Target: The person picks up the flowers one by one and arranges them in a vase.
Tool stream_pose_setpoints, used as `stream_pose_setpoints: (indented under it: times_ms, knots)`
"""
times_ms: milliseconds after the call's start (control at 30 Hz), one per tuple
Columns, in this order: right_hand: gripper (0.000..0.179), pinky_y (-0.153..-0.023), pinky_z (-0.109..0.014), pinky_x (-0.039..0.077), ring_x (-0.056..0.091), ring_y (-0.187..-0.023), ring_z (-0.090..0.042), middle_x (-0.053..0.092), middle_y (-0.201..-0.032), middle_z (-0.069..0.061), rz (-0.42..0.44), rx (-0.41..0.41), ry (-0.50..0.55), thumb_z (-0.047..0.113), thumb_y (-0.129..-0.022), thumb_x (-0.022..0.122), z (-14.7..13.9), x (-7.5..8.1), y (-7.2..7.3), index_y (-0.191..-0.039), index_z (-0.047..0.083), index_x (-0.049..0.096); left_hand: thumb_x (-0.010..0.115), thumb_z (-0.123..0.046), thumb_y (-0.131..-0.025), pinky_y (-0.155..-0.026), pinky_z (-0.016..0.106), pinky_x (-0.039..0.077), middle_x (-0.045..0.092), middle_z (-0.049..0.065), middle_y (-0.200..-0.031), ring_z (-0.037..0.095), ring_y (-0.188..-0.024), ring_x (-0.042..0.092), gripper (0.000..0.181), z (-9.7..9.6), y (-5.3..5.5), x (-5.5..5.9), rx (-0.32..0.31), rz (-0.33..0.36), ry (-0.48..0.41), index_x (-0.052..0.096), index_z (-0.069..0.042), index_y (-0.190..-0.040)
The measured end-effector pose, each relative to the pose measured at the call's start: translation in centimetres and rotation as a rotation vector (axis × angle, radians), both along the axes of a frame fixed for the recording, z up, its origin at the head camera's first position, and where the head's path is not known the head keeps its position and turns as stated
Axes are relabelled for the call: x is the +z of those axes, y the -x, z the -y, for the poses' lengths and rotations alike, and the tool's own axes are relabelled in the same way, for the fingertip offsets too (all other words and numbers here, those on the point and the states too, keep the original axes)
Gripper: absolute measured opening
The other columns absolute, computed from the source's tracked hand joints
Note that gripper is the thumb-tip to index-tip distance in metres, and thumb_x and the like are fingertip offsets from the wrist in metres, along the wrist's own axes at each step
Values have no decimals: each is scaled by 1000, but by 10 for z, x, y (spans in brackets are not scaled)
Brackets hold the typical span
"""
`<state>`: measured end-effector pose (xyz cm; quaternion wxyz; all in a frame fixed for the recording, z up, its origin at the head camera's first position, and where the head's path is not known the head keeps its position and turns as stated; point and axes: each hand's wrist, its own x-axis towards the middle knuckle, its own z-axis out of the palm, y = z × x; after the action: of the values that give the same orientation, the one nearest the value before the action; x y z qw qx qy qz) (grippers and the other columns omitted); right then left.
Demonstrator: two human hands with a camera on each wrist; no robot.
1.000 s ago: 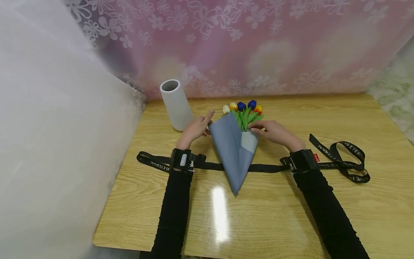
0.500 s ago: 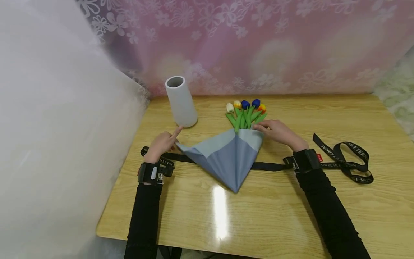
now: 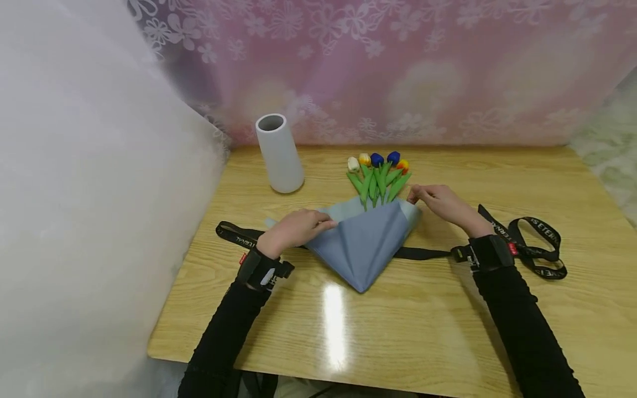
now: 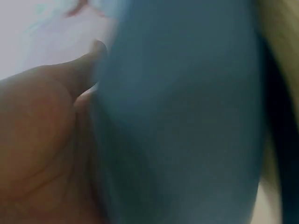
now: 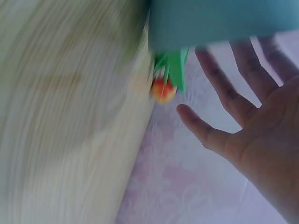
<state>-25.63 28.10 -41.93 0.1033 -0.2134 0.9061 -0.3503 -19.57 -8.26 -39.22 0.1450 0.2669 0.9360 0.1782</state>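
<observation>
Blue-grey wrapping paper (image 3: 363, 249) lies in a cone shape on the table, its point toward the person. Several artificial tulips (image 3: 377, 160), white, yellow, blue and orange, stick out of its far side on green leaves. My left hand (image 3: 294, 229) is over the paper's left side, fingertips on it; in the left wrist view the paper (image 4: 182, 112) hides the fingers and the thumb lies along its edge. My right hand (image 3: 440, 204) is at the paper's upper right edge. In the right wrist view its fingers (image 5: 219, 84) are spread and mostly straight beside the paper.
A white vase (image 3: 280, 155) stands at the back left. Black lettered ribbon (image 3: 423, 254) runs under the paper, with a loop (image 3: 234, 235) on the left and loose coils (image 3: 537, 249) on the right. A pink floral curtain (image 3: 348, 72) hangs behind the table (image 3: 398, 331).
My left hand pulled the paper's left side outward, then moved back right over it. My right hand shifted slightly right along the edge, and the paper's right side now spreads wider.
</observation>
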Motion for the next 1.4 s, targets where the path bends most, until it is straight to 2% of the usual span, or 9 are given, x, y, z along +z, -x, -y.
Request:
stream_pose_setpoints:
  times_ms: [133, 267, 500, 600, 733, 967, 1100, 1300, 1400]
  knots:
    - [62, -102, -62, 40, 53, -125, -46, 65, -124, -26, -5, 3, -9, 41, -113, 25, -25, -2, -8, -101, 6, 75, 39, -51, -108, -109, 45, 47, 62, 12, -140, 30, -126, 60, 58, 1, -3, -14, 50, 77, 74, 58, -11, -144]
    - [56, -103, -64, 40, 58, -120, -46, 70, -119, -22, 10, 30, -35, 35, -114, 28, -43, -5, -21, -106, 6, 76, 40, -56, -106, -99, 44, 52, 68, 13, -128, 28, -107, 68, 60, 7, -4, -16, 93, 37, 21, 63, -11, -138]
    - [25, -103, -64, 42, 57, -123, -42, 69, -123, -13, -3, 71, -40, 30, -107, 55, -56, -13, -39, -112, 15, 74, 35, -58, -107, -84, 41, 49, 50, 9, -71, 24, -75, 60, 65, 15, -2, -8, 172, 116, 46, 73, -4, -105]
    - [15, -105, -65, 40, 47, -133, -46, 57, -140, -21, -33, 88, -29, 27, -99, 69, -56, -16, -46, -109, 16, 72, 36, -61, -105, -74, 36, 48, 41, 2, -64, 19, -66, 55, 69, 15, -3, -9, 179, 122, 84, 71, -4, -88]
    - [11, -93, -54, 51, 59, -122, -42, 65, -130, -19, -90, 57, -5, 24, -101, 65, -55, -14, -55, -110, 16, 66, 38, -62, -104, -61, 32, 38, 29, -1, -58, 15, -53, 38, 66, 15, -5, -13, 175, 81, 96, 58, -10, -70]
    - [24, -71, -42, 48, 67, -89, -33, 72, -102, -11, -60, -83, -98, 34, -105, 57, -65, -3, -72, -114, 13, 61, 53, -58, -100, -80, 41, 54, 72, 8, -92, 23, -78, 66, 61, 20, -15, -19, 177, -1, 48, 69, -7, -129]
    - [32, -61, -34, 41, 58, -66, -19, 72, -88, -7, 4, -120, -203, 40, -103, 60, -77, -10, -76, -113, 10, 63, 60, -54, -98, -86, 42, 56, 74, 11, -110, 26, -94, 69, 57, 26, -20, -26, 179, -22, 6, 69, -8, -129]
    - [53, -63, -33, 51, 65, -79, -24, 69, -105, -22, 114, -211, -114, 44, -108, 45, -100, -15, -79, -137, 0, 50, 58, -47, -101, -90, 41, 56, 72, 9, -120, 26, -103, 69, 50, 37, -22, -35, 174, -10, -58, 65, -9, -133]
    - [61, -70, -47, 54, 63, -92, -41, 61, -120, -31, 20, -284, -121, 45, -109, 41, -103, -7, -89, -144, -4, 43, 55, -46, -103, -96, 45, 54, 67, 15, -131, 30, -113, 67, 59, 39, -23, -35, 168, 26, -87, 52, -5, -146]
